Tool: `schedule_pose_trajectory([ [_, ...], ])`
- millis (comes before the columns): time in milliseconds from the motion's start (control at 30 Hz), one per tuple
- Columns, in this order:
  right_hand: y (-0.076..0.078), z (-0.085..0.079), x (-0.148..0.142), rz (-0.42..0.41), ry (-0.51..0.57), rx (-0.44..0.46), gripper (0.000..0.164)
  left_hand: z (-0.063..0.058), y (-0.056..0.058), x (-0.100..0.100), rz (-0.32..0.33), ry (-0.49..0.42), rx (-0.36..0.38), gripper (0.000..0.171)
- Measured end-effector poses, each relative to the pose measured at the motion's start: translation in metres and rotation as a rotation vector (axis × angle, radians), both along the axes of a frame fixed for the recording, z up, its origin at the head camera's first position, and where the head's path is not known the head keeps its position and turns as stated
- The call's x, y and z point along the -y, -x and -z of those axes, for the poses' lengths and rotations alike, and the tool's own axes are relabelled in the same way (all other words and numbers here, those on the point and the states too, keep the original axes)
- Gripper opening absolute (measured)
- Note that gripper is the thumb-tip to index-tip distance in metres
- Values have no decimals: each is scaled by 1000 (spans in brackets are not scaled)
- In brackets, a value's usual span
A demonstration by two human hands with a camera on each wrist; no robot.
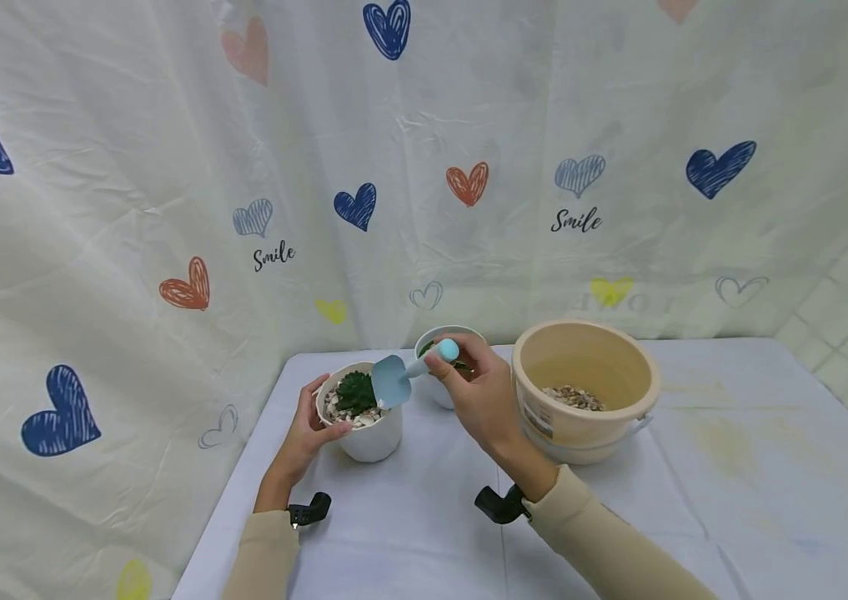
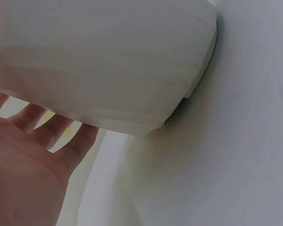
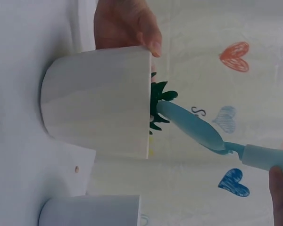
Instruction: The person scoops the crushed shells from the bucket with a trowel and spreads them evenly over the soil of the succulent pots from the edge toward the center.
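Observation:
My left hand (image 1: 308,435) holds a white flower pot (image 1: 373,442) at its left side, the thumb over the rim. In the left wrist view the fingers of that hand (image 2: 33,165) lie along the pot wall. A dark green succulent (image 1: 355,392) grows in the pot among pale pebbles (image 1: 367,418). My right hand (image 1: 482,400) grips the handle of a light blue hand trowel (image 1: 391,382). The trowel's blade (image 3: 193,125) slants down over the pot's right side, its tip beside the succulent. Whether the tip touches the pebbles is hard to tell.
Behind the right hand stands a second white pot (image 1: 434,390) with a green plant, partly hidden. To the right is a beige bucket (image 1: 589,433) with some gravel (image 1: 574,398) inside. A white cloth (image 1: 424,533) covers the table, and a heart-print curtain (image 1: 499,275) hangs behind.

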State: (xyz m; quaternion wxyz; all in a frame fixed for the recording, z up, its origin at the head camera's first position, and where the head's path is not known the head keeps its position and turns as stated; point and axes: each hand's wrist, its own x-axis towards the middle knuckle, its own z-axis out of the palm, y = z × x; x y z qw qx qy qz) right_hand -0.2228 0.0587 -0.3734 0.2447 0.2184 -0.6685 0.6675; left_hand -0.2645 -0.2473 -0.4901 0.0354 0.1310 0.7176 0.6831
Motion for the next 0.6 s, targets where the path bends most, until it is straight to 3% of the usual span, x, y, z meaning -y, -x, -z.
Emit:
schedule_pose_trajectory([
  [133, -1, 7, 5, -26, -52, -117, 26, 1, 0, 0, -4, 1, 2, 99],
  [300, 0, 12, 7, -49, -106, -198, 27, 1, 0, 1, -8, 8, 2, 96],
  [600, 6, 9, -1, 9, -35, -150, 26, 3, 3, 2, -18, 21, 11, 95],
])
